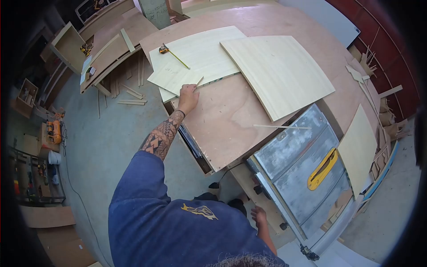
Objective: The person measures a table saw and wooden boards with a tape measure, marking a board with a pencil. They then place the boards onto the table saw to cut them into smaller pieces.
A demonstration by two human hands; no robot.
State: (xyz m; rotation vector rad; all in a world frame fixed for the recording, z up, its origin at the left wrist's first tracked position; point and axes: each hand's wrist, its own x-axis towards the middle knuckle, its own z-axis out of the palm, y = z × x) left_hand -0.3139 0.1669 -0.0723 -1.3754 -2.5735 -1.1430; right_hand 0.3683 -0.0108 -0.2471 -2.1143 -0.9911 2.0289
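My left hand (189, 98) reaches to the near corner of a small pale plywood board (171, 78) with faint pencil marks. Its fingers are closed at the board's edge. This board lies partly over a larger pale panel (213, 44) on the workbench (218, 115). On that panel rests a tape measure (163, 49) with its yellow blade drawn out. My right hand (259, 216) hangs low beside the table saw (298, 164), fingers loosely apart, with nothing visible in it.
Another pale panel (280, 71) lies right of the first, reaching the bench edge by the saw. A thin wood strip (282, 127) spans bench and saw top. The saw has a yellow insert (322, 169). Offcuts (133, 95) lie on the floor, left. A cable (80, 196) trails there.
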